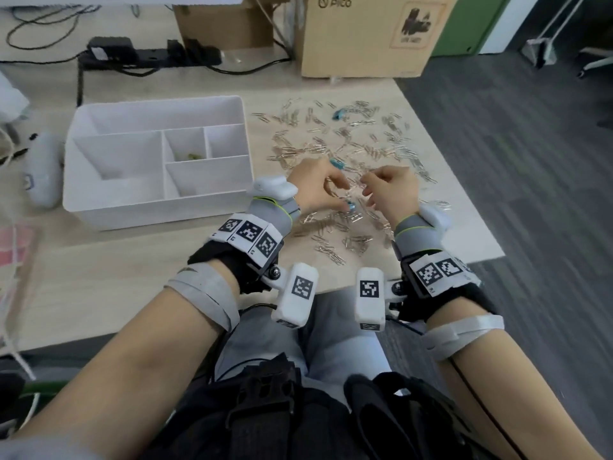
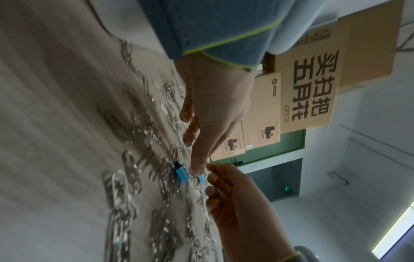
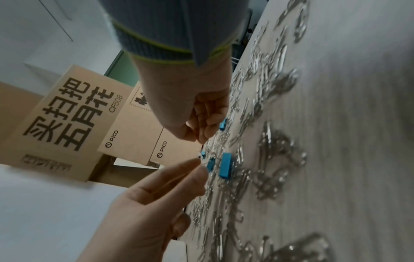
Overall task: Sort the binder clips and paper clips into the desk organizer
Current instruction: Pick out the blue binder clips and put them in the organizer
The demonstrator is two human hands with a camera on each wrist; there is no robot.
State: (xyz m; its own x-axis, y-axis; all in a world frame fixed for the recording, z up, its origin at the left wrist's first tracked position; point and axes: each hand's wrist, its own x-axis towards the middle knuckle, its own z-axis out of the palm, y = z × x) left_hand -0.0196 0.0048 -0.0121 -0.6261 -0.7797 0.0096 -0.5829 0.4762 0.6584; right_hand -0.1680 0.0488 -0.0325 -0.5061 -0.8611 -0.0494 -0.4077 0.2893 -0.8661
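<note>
Silver paper clips (image 1: 331,141) lie scattered over the desk to the right of the white desk organizer (image 1: 149,210). Blue binder clips sit among them: one far back (image 1: 340,113), one by my left knuckles (image 1: 336,162), one at my left thumb (image 1: 350,204). My left hand (image 1: 315,187) hovers over the pile with curled fingers. In the right wrist view its thumb and forefinger (image 3: 199,138) pinch a thin silvery paper clip. My right hand (image 1: 391,190) faces it with near-straight fingers (image 3: 195,170), their tips reaching a small blue binder clip (image 3: 202,153) without gripping it.
The organizer's compartments look empty apart from a small greenish bit (image 1: 192,156) in one middle cell. Cardboard boxes (image 1: 365,34) and a black power strip (image 1: 149,56) line the back. A white controller (image 1: 41,171) lies to the left. The desk edge (image 1: 464,200) drops to grey carpet.
</note>
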